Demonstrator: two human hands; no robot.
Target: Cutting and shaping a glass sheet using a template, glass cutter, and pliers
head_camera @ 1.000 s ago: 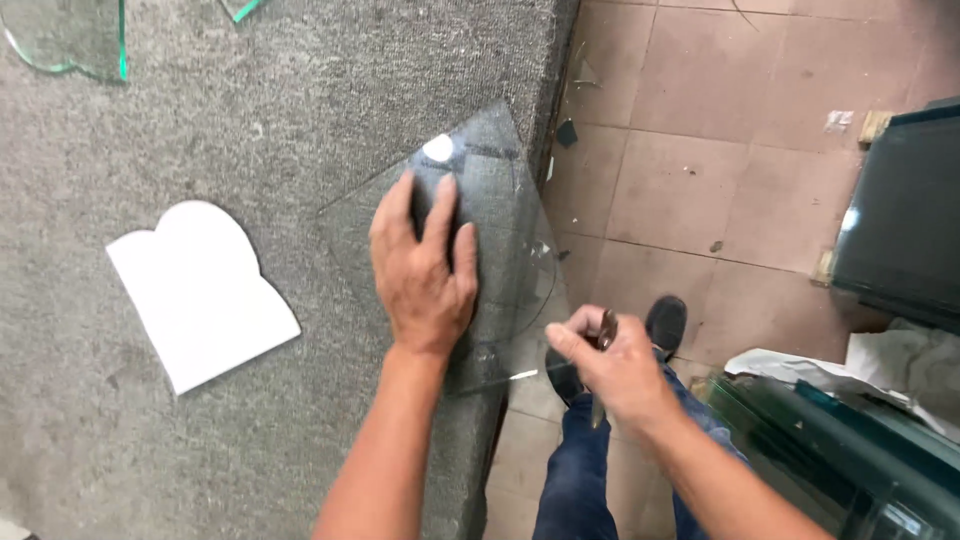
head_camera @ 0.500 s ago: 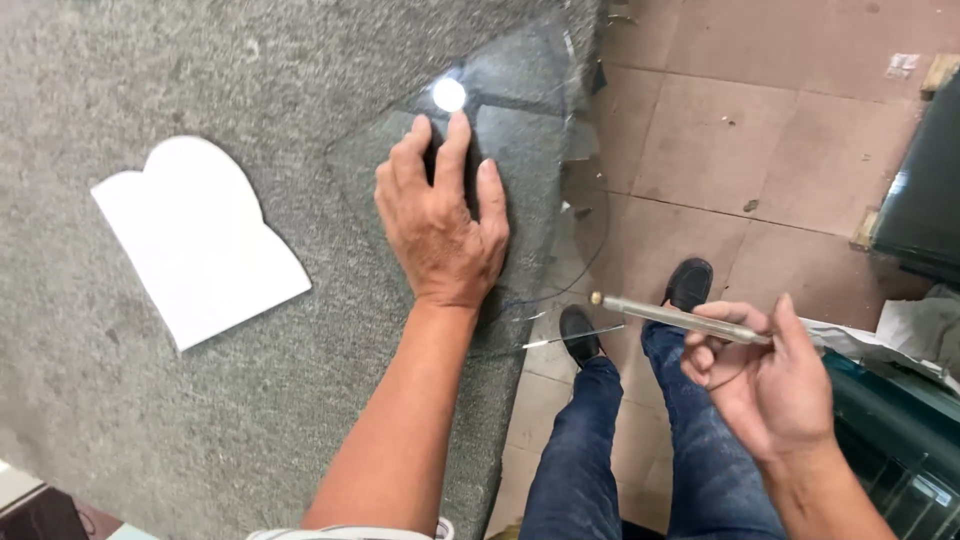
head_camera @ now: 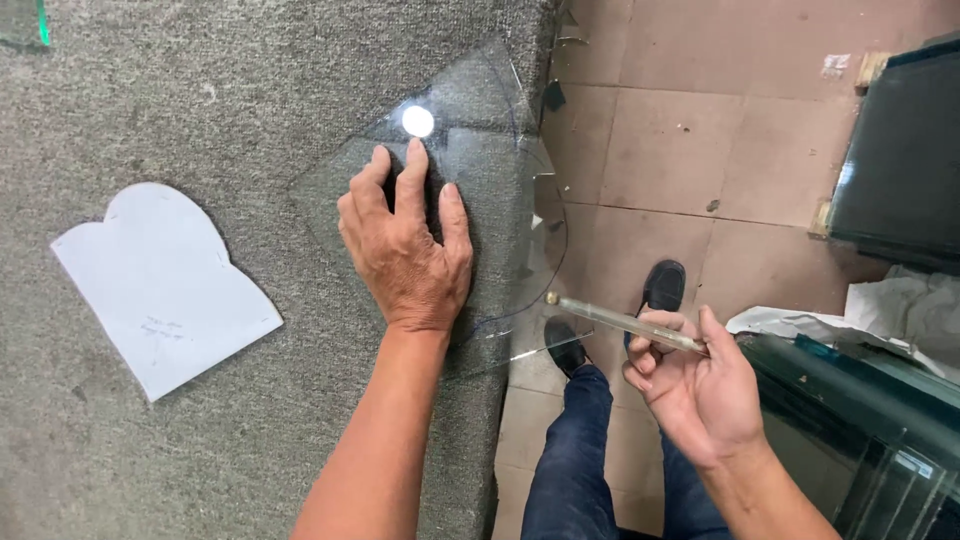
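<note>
A white paper template (head_camera: 165, 285) lies on the grey carpeted table (head_camera: 150, 100). The left hand (head_camera: 408, 250) presses flat, fingers spread, on the clear glass sheet (head_camera: 480, 150) overhanging the table's edge — the right hand (head_camera: 695, 385) grips a slim glass cutter (head_camera: 620, 322) beside it.

Grey carpeted worktable (head_camera: 150, 460) beside a reddish tiled floor (head_camera: 700, 130), stacked dark glass sheets (head_camera: 900, 170) at right.

No packages, signs or screens show. The nearest thing to a label is a small pale scrap or sticker (head_camera: 833, 65) stuck flat on the tiled floor (head_camera: 700, 150); it lies beyond the dark glass sheets (head_camera: 900, 160) leaning at the right, just beside their wooden block. What it is cannot be told for certain.
</note>
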